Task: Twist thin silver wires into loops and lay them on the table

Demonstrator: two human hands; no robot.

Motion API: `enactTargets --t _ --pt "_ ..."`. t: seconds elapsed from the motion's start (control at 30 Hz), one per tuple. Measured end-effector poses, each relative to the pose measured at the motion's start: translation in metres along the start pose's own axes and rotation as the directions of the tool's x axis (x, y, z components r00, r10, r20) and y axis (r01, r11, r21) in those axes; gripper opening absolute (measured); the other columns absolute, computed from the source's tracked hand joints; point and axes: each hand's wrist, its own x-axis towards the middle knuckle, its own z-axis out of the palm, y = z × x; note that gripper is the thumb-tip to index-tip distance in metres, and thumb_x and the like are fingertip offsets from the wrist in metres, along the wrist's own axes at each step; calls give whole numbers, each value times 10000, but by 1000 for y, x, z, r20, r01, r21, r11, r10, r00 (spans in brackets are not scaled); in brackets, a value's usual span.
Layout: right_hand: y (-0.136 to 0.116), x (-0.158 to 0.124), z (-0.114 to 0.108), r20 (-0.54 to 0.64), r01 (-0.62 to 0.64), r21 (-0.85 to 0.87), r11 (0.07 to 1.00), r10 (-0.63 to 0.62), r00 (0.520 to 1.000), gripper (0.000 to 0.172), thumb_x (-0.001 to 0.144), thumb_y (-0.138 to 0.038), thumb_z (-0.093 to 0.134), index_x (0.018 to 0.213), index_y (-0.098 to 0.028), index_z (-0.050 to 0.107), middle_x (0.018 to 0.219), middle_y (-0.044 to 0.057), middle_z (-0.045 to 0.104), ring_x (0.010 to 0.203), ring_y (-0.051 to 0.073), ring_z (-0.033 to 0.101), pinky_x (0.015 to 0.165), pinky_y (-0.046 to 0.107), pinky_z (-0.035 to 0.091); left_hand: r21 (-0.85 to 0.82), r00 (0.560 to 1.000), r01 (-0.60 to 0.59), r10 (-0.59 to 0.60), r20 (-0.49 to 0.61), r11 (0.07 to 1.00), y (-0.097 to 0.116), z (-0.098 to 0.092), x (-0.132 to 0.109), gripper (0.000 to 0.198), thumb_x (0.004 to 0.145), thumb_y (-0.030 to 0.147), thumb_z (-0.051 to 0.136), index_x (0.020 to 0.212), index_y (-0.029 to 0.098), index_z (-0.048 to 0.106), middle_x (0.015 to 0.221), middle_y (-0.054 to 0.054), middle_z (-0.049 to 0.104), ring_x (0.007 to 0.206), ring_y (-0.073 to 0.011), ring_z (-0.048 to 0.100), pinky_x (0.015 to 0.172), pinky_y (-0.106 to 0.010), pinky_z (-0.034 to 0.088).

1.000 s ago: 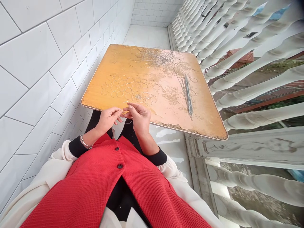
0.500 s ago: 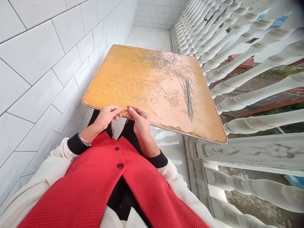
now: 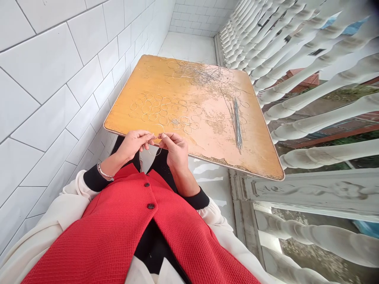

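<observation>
Where the hands work: over the near edge of a square wooden tabletop, seen tilted from above.

Surface: orange-yellow laminate, worn pale toward the right, chipped and peeling along the near edge.

Room: white rectangular wall tiles run along the left edge; white turned balusters stand beyond the right edge; white floor tiles show past the far edge.

Loose stock: thin wire rings lie flat, clustered left of centre; a tangled heap of fine wire sits near the far edge; a bundle of straight wires lies near the right edge, running roughly from far to near.

Held item: one wire ring, bright thin metal, between both hands at the near edge.

Axis: slightly oval, its longer axis running from over the tabletop down toward the lap.

Right hand: thumb and forefinger pinch the wire narrowly.

Left hand: fingers extend to the ring, nearly meeting the right hand; grip cannot be told.

Wearer: red waffle-knit waistcoat, black-buttoned, over cream sleeves; metal bangle on the left wrist.
</observation>
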Motion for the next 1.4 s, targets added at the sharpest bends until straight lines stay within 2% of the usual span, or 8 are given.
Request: enactTargets --t 0.2,0.37,0.53,0.7,0.87,1.0,1.2,1.4 --pt "2 1 -1 12 1 2 1000 -1 1000 265 701 -460 813 726 -215 716 693 -12 680 579 96 547 626 262 504 -6 999 35 -35 12 999 4 1 -2 163 802 220 732 681 114 707 643 -17 678 463 -32 511 400 -155 302" --pt "8 -6 -7 49 1 120 993 -7 999 314 781 -532 763 902 -242 770 888 21 756 737 117 649 741 277 544 -75 991 -66 57 -121 995 9 -1 1 141 815 205 702 710 112 701 650 -1 662 461 -22 507 392 -148 297" --pt "18 -15 -6 170 -9 22 1000 5 985 241 745 -463 800 803 -231 767 880 36 769 792 152 658 707 286 544 -116 981 -97 75 -176 988 8 -1 2 133 811 216 699 723 116 689 668 0 670 468 -26 528 400 -146 324" --pt "15 -15 -1 146 -65 65 996 55 988 261 759 -475 771 795 -219 742 753 20 750 618 119 627 609 266 528 -69 989 -71 62 -136 995 10 0 -4 158 806 207 699 680 117 666 594 14 632 431 -30 503 393 -150 331" --pt "10 -6 -4 210 -2 -22 1000 7 978 254 763 -455 769 774 -204 730 640 -12 692 498 87 546 541 244 468 31 998 -30 32 -58 999 15 2 -11 166 806 184 678 652 125 655 569 25 603 432 -24 481 399 -145 323" --pt "8 -4 -5 274 10 -98 995 18 961 259 781 -453 745 756 -196 729 626 -19 668 479 76 517 511 234 422 74 999 -38 40 -27 996 13 1 -13 176 814 191 658 650 130 649 568 32 583 442 -24 470 410 -144 333" --pt "1 -12 -1 207 102 -216 971 -57 977 256 814 -437 712 725 -197 711 601 -28 642 484 75 502 512 232 418 180 998 -8 -4 66 984 12 -6 -12 141 821 215 672 713 127 686 579 23 595 478 -42 507 433 -148 380" --pt "0 -12 -3 231 -13 -73 997 29 972 303 754 -473 782 893 -203 792 756 6 747 546 90 590 604 263 519 123 1000 -17 15 14 992 13 -5 -12 192 836 230 686 677 131 645 607 15 617 484 -44 536 436 -150 388"
